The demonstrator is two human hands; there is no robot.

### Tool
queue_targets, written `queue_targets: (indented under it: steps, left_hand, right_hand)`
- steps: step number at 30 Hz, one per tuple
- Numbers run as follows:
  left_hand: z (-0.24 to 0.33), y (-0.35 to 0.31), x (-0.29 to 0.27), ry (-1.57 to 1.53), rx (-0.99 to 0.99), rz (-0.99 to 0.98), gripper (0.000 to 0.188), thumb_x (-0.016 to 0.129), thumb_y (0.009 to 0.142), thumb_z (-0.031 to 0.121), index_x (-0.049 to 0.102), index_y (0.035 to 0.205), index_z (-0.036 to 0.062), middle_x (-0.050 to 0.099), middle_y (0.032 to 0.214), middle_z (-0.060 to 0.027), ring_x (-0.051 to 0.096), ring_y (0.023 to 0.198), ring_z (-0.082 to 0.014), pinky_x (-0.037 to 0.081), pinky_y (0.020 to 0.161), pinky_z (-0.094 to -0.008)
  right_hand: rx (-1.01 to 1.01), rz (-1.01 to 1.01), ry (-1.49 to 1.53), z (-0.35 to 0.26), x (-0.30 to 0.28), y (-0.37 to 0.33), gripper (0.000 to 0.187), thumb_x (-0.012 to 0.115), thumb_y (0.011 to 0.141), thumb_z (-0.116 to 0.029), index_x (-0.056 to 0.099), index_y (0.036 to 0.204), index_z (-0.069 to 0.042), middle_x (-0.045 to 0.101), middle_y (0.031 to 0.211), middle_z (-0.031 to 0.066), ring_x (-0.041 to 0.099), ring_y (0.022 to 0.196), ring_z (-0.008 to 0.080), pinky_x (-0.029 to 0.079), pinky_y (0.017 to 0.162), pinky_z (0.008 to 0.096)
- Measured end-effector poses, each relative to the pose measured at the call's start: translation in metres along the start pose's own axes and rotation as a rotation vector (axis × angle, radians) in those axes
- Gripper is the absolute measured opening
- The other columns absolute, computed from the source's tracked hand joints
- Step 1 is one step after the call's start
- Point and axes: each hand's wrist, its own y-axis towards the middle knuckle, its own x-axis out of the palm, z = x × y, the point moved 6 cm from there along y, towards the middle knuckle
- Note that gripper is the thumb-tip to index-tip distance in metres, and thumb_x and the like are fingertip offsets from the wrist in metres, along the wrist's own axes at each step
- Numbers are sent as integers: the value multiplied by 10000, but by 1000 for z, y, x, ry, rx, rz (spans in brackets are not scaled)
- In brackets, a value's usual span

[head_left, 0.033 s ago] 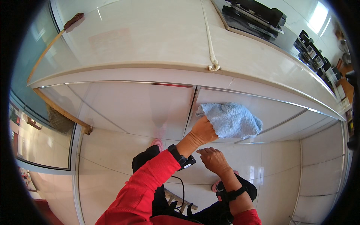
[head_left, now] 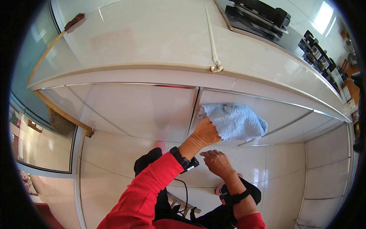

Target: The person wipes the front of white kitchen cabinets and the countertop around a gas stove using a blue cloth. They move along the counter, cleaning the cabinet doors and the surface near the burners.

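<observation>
A light blue terry cloth (head_left: 238, 122) lies spread and bunched against the pale cabinet door (head_left: 152, 110), just right of the dark gap between two doors. My left hand (head_left: 206, 131) is closed on its left edge; the fingertips are hidden under the fabric. Below and to the right, my right hand (head_left: 218, 163) hangs above the floor, apart from the cloth. Its fingers are loosely curled, and nothing shows in them. Each forearm wears a black strap with a small box, and the red sleeve reaches nearly to my left wrist.
The cream countertop (head_left: 152, 45) overhangs the doors. A pale cord (head_left: 213, 42) runs across it to the front edge. A gas stove (head_left: 255, 23) stands at the back right. A wooden strip (head_left: 63, 110) and a glass door (head_left: 45, 149) are on the left. My knees bend over the tiled floor.
My left hand and the cloth have shifted very slightly upward along the door. My right hand stays in the same place.
</observation>
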Motion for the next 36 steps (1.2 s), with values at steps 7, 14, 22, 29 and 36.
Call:
queue_targets:
  steps: [7,14,22,29,36]
  left_hand:
    - [-16,23,-41,95,-158,110,447,664,767,308,653,1204,213,619,1268,-14,558,1199,-226,431,998,-450]
    - [-31,14,-41,-53,-392,153,487,683,761,380,642,1218,216,638,1245,-9,577,1181,-240,417,994,-468]
    - [-13,-9,-11,46,-229,91,509,674,771,343,614,1256,201,594,1303,-43,533,1227,-258,400,1021,-477]
    - [8,-8,12,-5,-38,-80,504,637,757,241,610,1254,159,561,1329,-57,491,1264,-254,393,1061,-452]
    - [-4,10,-14,3,-70,26,482,645,761,264,628,1235,179,591,1294,-42,530,1226,-245,408,1040,-459]
  right_hand:
    - [-1,-2,14,0,0,-5,210,616,852,-117,672,1054,-114,680,901,59,660,871,245,541,764,380]
    - [12,-83,7,2,2,-5,254,619,831,-97,693,1074,-108,694,984,59,664,890,247,550,791,377]
    - [1,-73,0,4,6,-5,225,628,853,-124,673,1074,-118,676,904,55,656,885,240,533,785,387]
    - [9,-74,-18,2,12,-5,249,628,841,-116,666,1087,-122,675,915,58,655,890,243,531,785,393]
    - [30,-39,0,-3,8,-7,229,624,844,-122,667,1069,-122,674,918,59,654,894,247,532,781,395]
